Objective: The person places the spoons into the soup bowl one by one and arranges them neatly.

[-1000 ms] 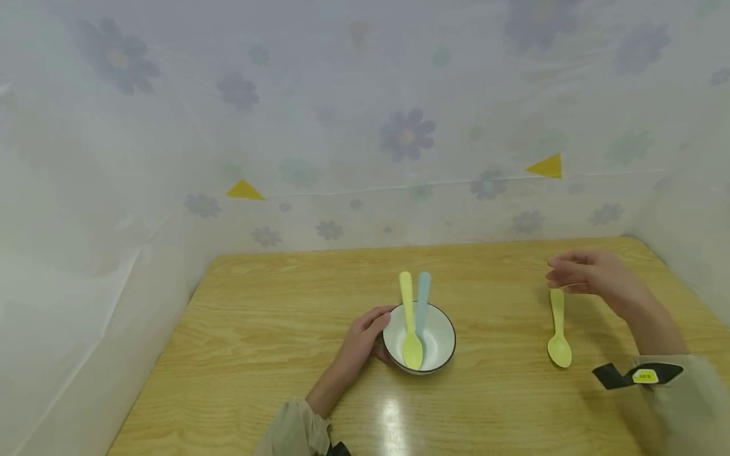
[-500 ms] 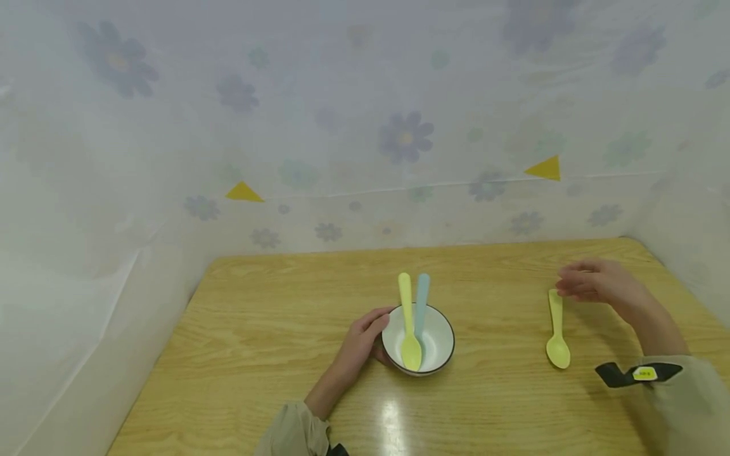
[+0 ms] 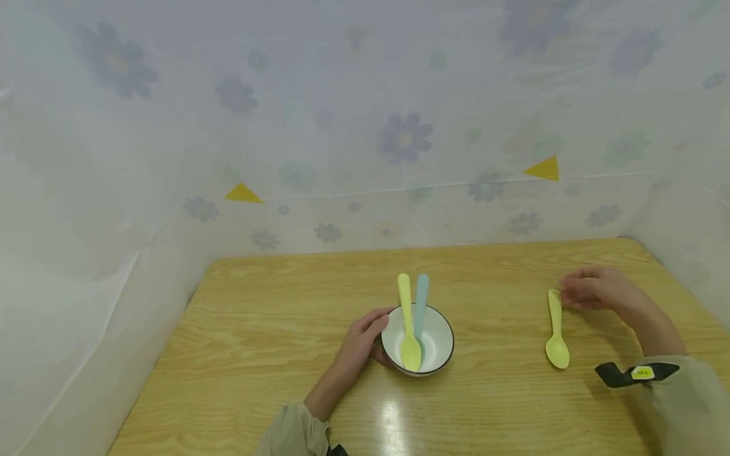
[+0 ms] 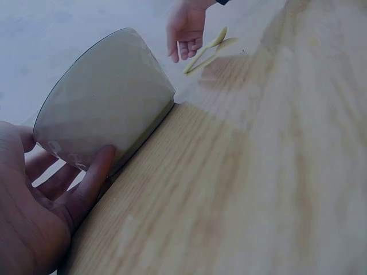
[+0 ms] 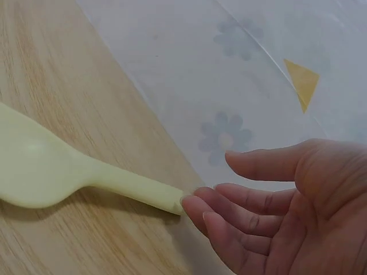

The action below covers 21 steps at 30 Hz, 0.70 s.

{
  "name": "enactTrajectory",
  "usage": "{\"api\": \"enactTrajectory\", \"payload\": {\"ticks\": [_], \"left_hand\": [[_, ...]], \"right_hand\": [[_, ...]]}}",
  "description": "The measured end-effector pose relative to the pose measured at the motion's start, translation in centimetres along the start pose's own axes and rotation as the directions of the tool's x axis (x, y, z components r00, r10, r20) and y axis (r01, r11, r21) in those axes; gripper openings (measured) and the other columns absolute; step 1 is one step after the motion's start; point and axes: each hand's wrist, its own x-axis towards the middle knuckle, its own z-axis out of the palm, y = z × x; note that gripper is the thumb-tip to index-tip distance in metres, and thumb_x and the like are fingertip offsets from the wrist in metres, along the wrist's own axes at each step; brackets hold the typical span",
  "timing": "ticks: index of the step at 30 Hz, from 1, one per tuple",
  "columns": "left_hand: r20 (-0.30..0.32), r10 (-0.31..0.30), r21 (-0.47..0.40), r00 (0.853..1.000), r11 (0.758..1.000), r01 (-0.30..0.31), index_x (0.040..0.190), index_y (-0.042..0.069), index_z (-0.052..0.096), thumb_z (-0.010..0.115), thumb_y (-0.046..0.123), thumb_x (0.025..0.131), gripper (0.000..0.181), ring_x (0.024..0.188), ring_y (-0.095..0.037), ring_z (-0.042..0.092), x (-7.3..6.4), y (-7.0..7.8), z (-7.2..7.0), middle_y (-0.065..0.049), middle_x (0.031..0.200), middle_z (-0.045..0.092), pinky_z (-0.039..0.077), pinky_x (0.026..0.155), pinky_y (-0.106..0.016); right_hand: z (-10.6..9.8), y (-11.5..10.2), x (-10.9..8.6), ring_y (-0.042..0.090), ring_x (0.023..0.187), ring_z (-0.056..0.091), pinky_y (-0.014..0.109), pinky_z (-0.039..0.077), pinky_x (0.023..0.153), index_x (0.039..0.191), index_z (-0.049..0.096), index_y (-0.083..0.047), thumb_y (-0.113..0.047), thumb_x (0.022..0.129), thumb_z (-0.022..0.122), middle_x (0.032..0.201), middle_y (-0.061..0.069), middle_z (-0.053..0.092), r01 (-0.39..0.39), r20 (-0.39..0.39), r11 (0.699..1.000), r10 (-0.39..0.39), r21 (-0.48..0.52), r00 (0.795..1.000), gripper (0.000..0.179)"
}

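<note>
A white bowl (image 3: 438, 335) with a dark rim stands mid-table. My left hand (image 3: 355, 345) grips its left side, the thumb at the rim and other fingers against the outer wall, as the left wrist view shows. Inside the bowl lean a yellow spoon (image 3: 407, 323) and a light blue spoon (image 3: 421, 304), handles pointing away from me. Another yellow spoon (image 3: 556, 335) lies on the table at the right, bowl end towards me. Beside its handle end is my right hand (image 3: 607, 292). In the right wrist view its thumb stands apart from loosely bent fingers, and a fingertip meets or nearly meets the handle.
The wooden table (image 3: 256, 354) ends at the back against a pale flowered sheet (image 3: 342, 126), which also hangs at both sides. Two yellow triangles (image 3: 543, 168) are stuck on the sheet.
My right hand has moved slightly right and towards me, from above the loose spoon's handle end to beside it. My left hand and the bowl keep their place.
</note>
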Motion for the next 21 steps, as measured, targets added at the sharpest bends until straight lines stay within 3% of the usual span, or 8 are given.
{"api": "enactTrajectory", "payload": {"ticks": [21], "left_hand": [[0.002, -0.004, -0.017, 1.000, 1.000, 0.004, 0.137, 0.001, 0.066, 0.054, 0.027, 0.108, 0.041, 0.135, -0.025, 0.052, 0.05, -0.11, 0.00, -0.013, 0.138, 0.064, 0.035, 0.115, -0.038]], "right_hand": [[0.43, 0.59, -0.20, 0.020, 0.078, 0.074, 0.035, 0.062, 0.072, 0.117, 0.057, 0.013, -0.017, 0.108, 0.055, 0.090, 0.010, 0.067, -0.139, 0.097, 0.990, 0.138, 0.000, 0.986, 0.031]]}}
